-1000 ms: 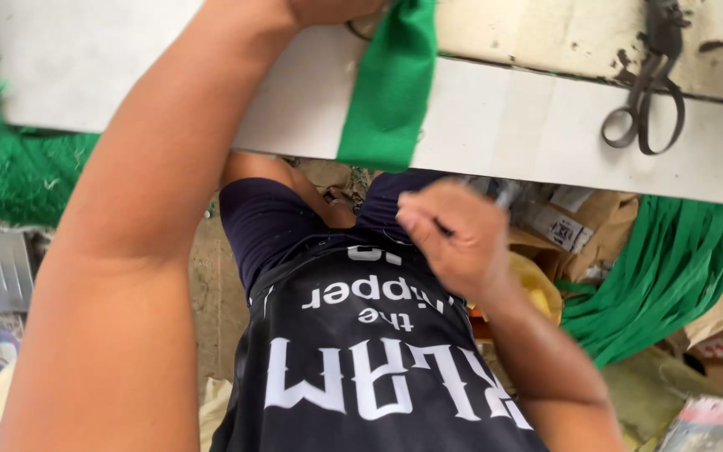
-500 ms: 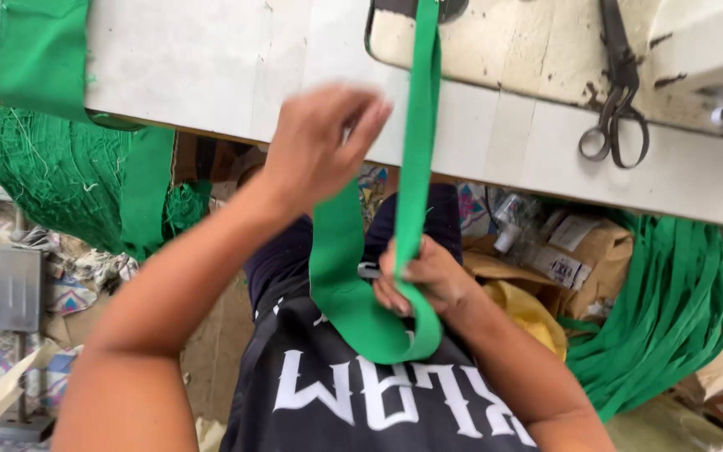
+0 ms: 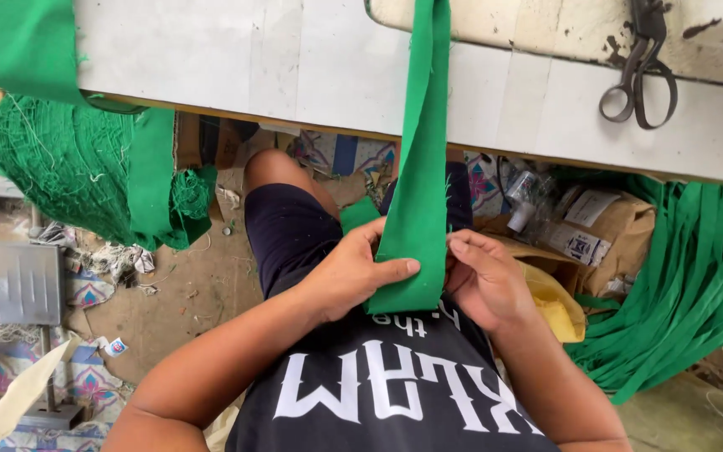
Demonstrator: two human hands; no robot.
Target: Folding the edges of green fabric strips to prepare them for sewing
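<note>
A long green fabric strip (image 3: 418, 167) hangs from the white table (image 3: 236, 67) down to my lap, its lower end folded. My left hand (image 3: 353, 272) pinches the folded end from the left, thumb laid across the cloth. Against the strip's right edge, my right hand (image 3: 487, 280) holds the same fold with its fingers. Both hands sit just above my dark shirt and shorts.
Scissors (image 3: 639, 75) lie on the table at upper right. A second green cloth (image 3: 27, 50) drapes over the table's left edge above a heap of green netting (image 3: 69, 163). A pile of green strips (image 3: 688, 276) and cardboard boxes (image 3: 596, 230) lie on the right floor.
My left hand came down from the table edge to my lap and joined the right hand on the strip's folded end. The view shifted slightly downward.
</note>
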